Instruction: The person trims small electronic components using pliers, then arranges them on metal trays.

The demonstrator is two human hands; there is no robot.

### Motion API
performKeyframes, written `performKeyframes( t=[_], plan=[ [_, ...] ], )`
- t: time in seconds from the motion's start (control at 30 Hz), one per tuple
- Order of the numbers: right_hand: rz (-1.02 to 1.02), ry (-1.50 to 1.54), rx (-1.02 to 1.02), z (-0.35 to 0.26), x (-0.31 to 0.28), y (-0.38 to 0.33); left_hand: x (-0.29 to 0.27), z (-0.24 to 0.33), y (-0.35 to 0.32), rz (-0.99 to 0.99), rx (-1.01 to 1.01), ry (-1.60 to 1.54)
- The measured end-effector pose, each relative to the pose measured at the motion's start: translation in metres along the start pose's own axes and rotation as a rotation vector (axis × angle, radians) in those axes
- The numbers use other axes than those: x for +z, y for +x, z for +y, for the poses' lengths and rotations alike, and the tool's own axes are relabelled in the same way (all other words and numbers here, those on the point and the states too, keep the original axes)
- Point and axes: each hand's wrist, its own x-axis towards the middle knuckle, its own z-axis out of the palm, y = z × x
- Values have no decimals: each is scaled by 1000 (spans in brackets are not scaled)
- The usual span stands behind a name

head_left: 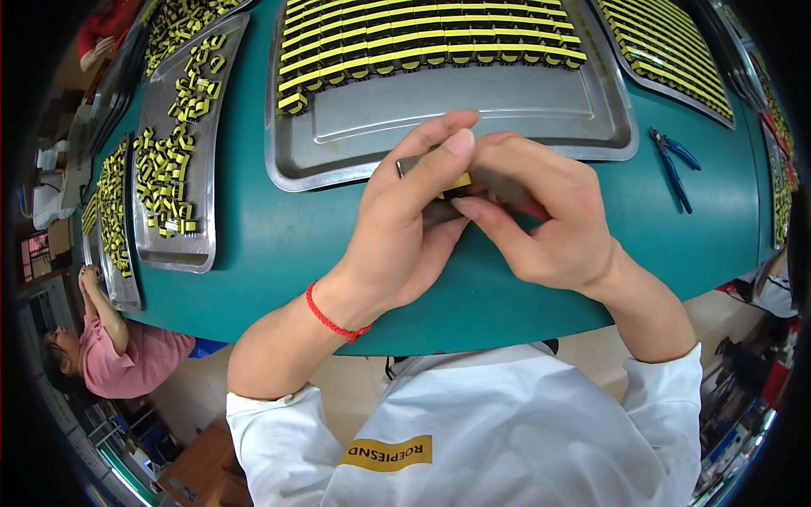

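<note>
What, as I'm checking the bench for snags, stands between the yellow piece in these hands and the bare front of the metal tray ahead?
Only the near rim of the metal tray, besides the left hand and right hand partly covering the yellow piece. The blue pliers lie off to the right.

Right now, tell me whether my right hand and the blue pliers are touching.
Apart: in the head view, green tabletop shows between your right hand and the blue pliers.
</note>
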Motion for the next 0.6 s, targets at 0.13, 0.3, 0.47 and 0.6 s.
performKeyframes(
  t=[0.13,0.3,0.47,0.6],
  plan=[
    [129,325,45,1,0,-5,7,-1,-2,11,137,28],
    [166,371,176,4,6,-16,-1,-13,-6,-12,330,516],
    [220,458,200,6,3,-17,-7,-12,-9,45,535,695],
    [164,609,349,-8,16,-23,-16,-14,-3,-122,898,894]
  ],
)
